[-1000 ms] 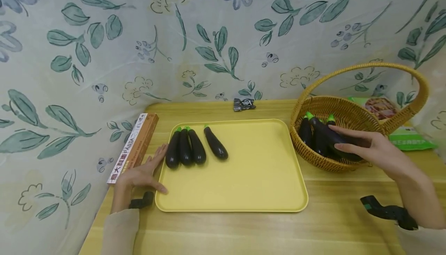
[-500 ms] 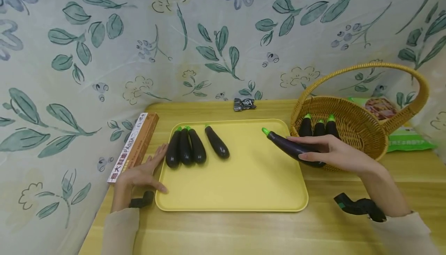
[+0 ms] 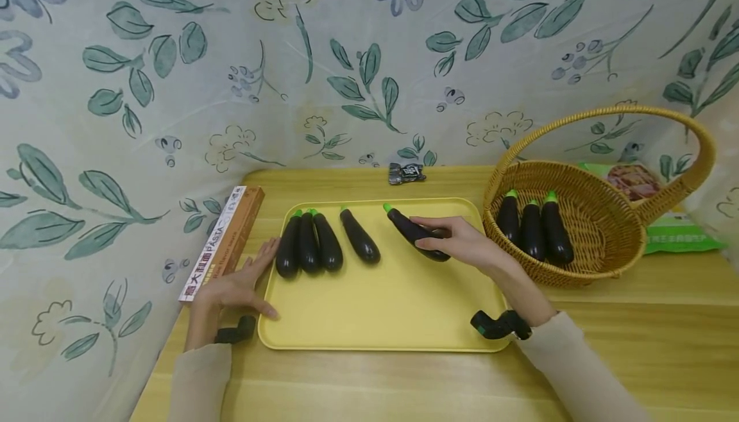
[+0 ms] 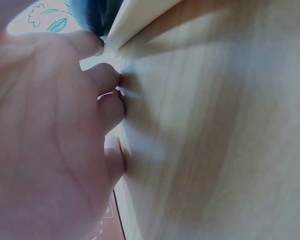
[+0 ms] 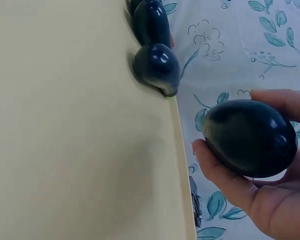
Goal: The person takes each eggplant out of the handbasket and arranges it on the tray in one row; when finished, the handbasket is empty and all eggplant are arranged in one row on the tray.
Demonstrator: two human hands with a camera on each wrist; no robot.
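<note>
My right hand (image 3: 462, 242) grips a dark eggplant (image 3: 412, 231) with a green stem end, held above the right half of the yellow tray (image 3: 381, 319). In the right wrist view the eggplant's (image 5: 250, 137) rounded end sits between thumb and fingers. On the tray's left part several eggplants (image 3: 308, 245) lie side by side, and another eggplant (image 3: 360, 237) lies a little to their right. My left hand (image 3: 237, 288), fingers spread, rests at the tray's left edge; the left wrist view shows its fingertips (image 4: 112, 110) at the wooden surface.
A wicker basket (image 3: 600, 271) with a tall handle stands right of the tray, holding 3 eggplants (image 3: 534, 233). Behind it lies a green package (image 3: 681, 233). A pasta box (image 3: 222, 242) leans at the left, and a small black packet (image 3: 406, 173) lies behind the tray.
My right hand has lifted the eggplant out of the basket and carried it left over the tray. The left hand has stayed at the tray's edge.
</note>
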